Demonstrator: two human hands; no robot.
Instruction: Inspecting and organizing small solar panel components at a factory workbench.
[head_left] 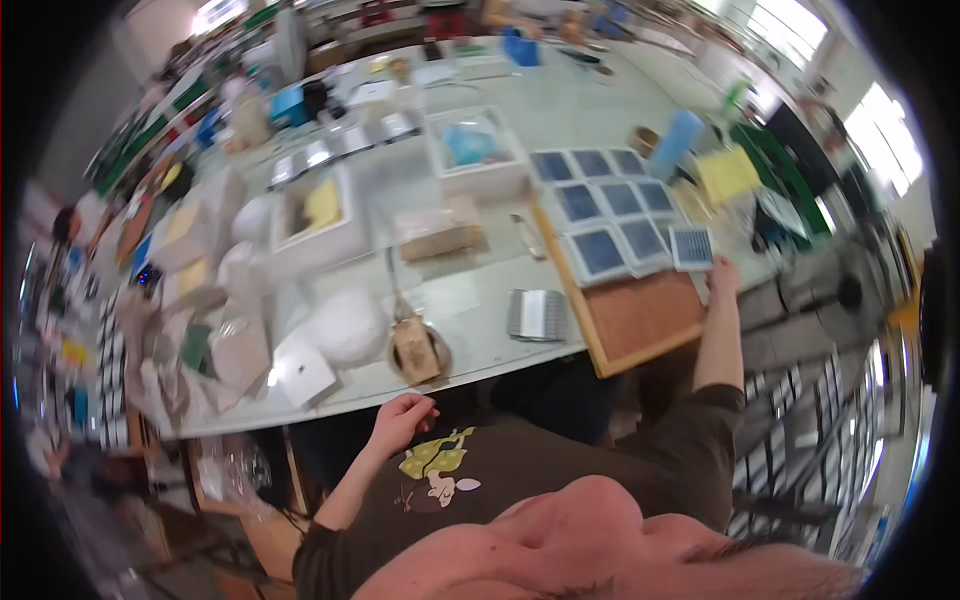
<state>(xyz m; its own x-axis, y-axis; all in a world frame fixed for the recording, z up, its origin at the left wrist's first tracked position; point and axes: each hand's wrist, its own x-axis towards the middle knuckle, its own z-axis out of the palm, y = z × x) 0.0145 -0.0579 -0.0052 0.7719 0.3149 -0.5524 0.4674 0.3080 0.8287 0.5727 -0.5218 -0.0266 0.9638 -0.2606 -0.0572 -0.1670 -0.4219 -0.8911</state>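
At the right side of the table my right hand [722, 277] is closed on the near right corner of a small square panel [692, 247], dark with pale stripes and a white border. The panel is at the right edge of several dark blue square panels [600, 252] with white borders, laid in rows over a wood-framed board [645, 312]. My left hand [404, 418] is held before my shirt, just off the table's near edge. Its fingers are curled together, and nothing shows in them. Nearest to it on the table is a wooden block [414, 348] on a round brown base.
A grey ribbed bundle with a white band [538, 315] lies left of the board. White foam boxes [345, 240], a wrapped brown block [438, 228] and white plastic bags [345, 325] stand on the table. Green crates [775, 165] are at the far right. Another person's hand [515, 20] shows at the far end.
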